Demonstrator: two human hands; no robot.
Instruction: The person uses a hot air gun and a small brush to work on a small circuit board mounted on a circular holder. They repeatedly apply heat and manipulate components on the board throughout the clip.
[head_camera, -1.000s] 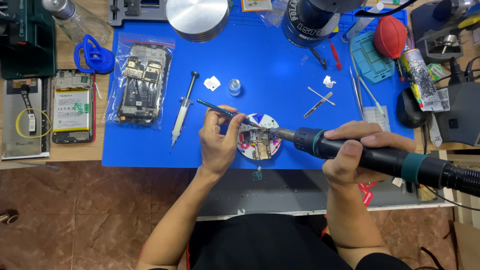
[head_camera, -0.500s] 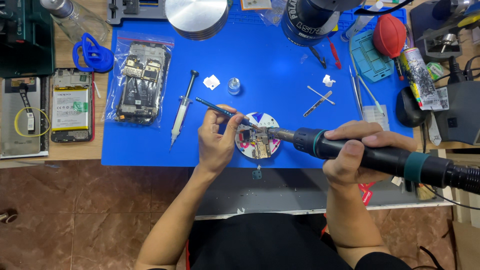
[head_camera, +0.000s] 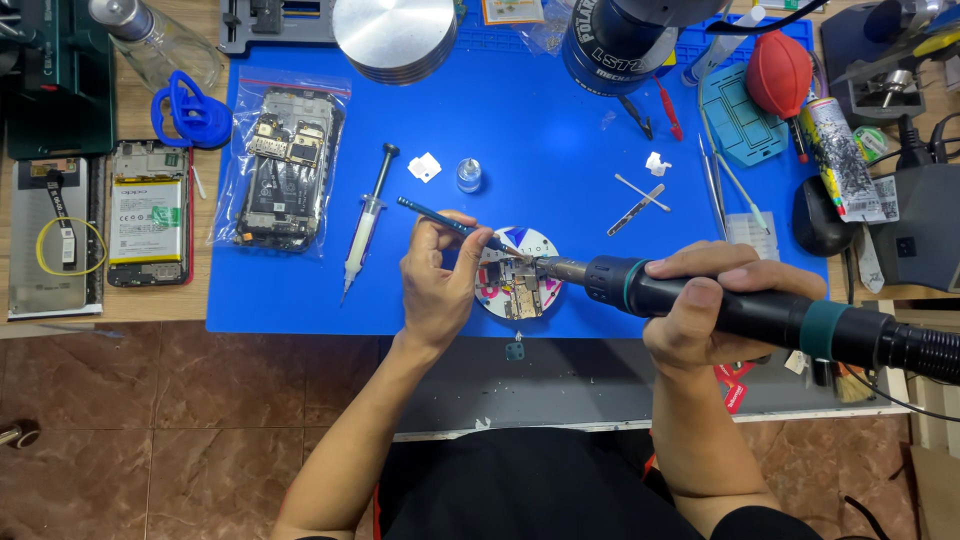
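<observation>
Left hand (head_camera: 437, 285): closed in a pinch on slim dark tweezers (head_camera: 450, 224), whose tips angle down onto a small circuit board (head_camera: 520, 290). Right hand (head_camera: 712, 310): wrapped fully around the black handle of a hot-air tool (head_camera: 740, 310), with a green ring at each end of the grip; its metal nozzle lies level and points left, ending just above the board's upper edge.

Circuit board: sits on a round white pad with coloured patches (head_camera: 540, 248), at the near edge of a blue work mat (head_camera: 560, 130) on the bench (head_camera: 130, 310), between the two hands.

Items on the mat, left of the hands: a syringe (head_camera: 365, 222) lying at a slant; a clear bag holding a stripped phone frame and boards (head_camera: 284, 165); a blue suction-cup tool (head_camera: 185, 112) at the mat's left edge. Beyond the tweezers: a small white square piece (head_camera: 424, 166) and a small clear vial (head_camera: 468, 174), near each other but apart.

Items right of centre: two thin metal strips crossed (head_camera: 640, 195) and a small white part (head_camera: 656, 162).

Far edge: a stack of round metal discs (head_camera: 395, 35) and a red rubber blower bulb (head_camera: 778, 70).

Off the mat, left: an opened phone with battery showing (head_camera: 147, 212), beside a separated screen panel with a yellow loop of wire (head_camera: 55, 240).
</observation>
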